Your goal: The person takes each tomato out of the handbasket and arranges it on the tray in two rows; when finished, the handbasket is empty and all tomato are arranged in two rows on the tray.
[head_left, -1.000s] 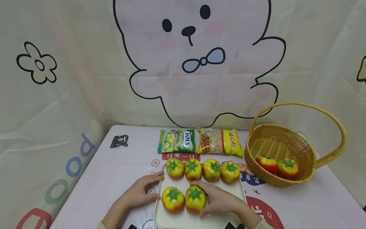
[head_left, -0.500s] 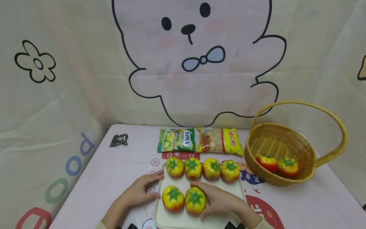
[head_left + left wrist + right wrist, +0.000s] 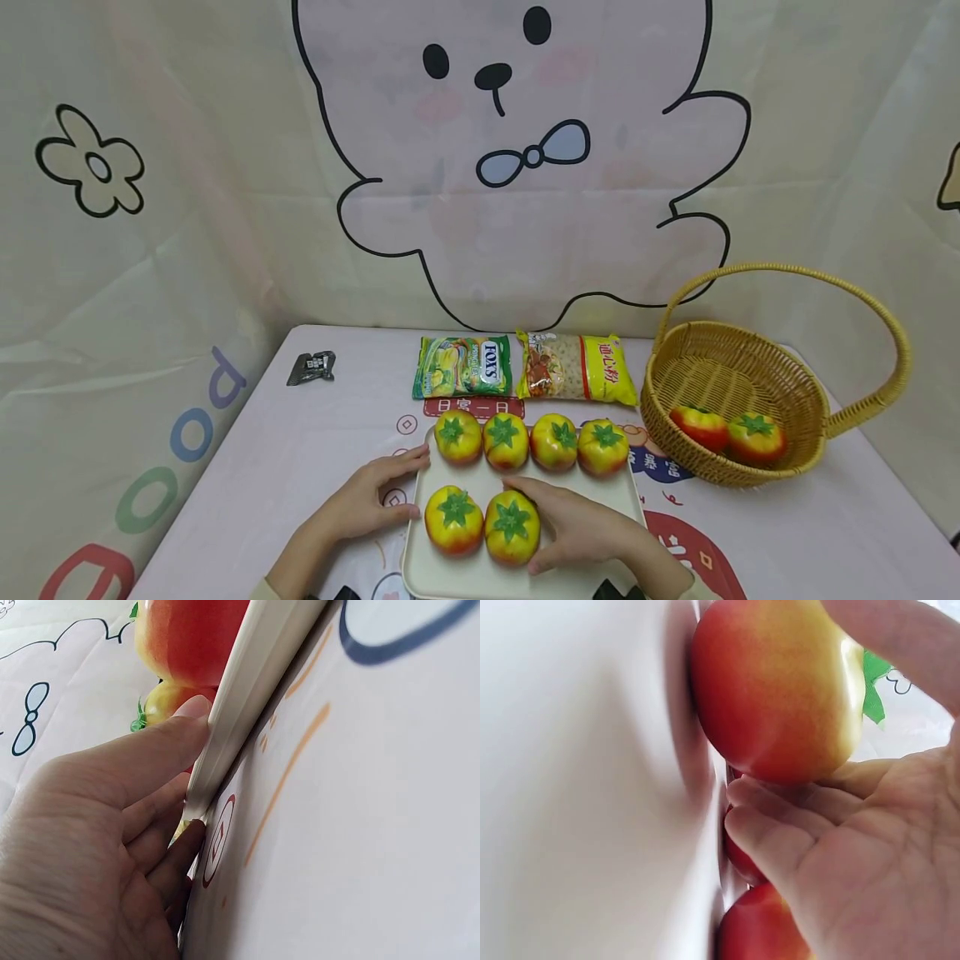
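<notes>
On a cream tray (image 3: pixel 465 579) stand red-and-yellow tomatoes with green star-shaped tops, several in a back row and two in front. My right hand (image 3: pixel 573 525) is beside the right front tomato (image 3: pixel 512 527), its fingertips by the far side and its thumb a little off the near side. In the right wrist view, the fingers (image 3: pixel 780 817) lie loosely extended beneath that tomato (image 3: pixel 780 690). At the tray's left edge rests my left hand (image 3: pixel 367 504), thumb and fingers extended. The left wrist view has the thumb (image 3: pixel 165 742) touching the tray rim (image 3: pixel 240 690).
A wicker basket (image 3: pixel 727 367) with two tomatoes inside stands to the right, its tall handle arching up. Behind the tray lie a green candy bag (image 3: pixel 461 367) and a yellow pasta bag (image 3: pixel 576 368). A small black packet (image 3: pixel 311 367) is at the back left.
My right hand has shifted slightly right, its thumb drawing away from the right front tomato. The left hand stays at the tray edge, and the tomatoes keep their places.
</notes>
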Demonstrator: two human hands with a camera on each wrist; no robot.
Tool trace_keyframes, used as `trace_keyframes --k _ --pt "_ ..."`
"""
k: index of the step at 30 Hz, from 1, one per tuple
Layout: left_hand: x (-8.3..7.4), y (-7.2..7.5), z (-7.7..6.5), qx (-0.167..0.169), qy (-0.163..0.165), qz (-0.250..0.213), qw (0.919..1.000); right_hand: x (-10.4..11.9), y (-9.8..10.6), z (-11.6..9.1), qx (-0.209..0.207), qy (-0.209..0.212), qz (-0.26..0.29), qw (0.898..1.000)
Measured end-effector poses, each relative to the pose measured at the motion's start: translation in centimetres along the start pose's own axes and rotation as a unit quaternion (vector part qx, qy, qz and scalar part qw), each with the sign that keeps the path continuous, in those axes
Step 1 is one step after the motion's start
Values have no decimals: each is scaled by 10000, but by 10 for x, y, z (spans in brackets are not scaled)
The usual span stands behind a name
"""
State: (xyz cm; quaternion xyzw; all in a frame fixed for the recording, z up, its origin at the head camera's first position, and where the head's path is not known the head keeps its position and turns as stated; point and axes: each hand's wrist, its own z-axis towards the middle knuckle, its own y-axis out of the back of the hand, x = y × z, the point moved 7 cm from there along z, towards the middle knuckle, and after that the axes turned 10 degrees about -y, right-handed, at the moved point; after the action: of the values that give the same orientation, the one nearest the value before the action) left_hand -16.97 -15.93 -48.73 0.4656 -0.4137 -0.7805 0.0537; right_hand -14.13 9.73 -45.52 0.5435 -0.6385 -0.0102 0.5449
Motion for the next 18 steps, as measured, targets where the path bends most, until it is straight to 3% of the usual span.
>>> trace_keyframes --k 7,18 --pt "1 0 0 -7 -18 17 10000 10 12 -13 -304 50 -379 9988" --pt "2 -1 -1 -19 -14 -11 10000 7 50 -38 -718 -146 139 9972"
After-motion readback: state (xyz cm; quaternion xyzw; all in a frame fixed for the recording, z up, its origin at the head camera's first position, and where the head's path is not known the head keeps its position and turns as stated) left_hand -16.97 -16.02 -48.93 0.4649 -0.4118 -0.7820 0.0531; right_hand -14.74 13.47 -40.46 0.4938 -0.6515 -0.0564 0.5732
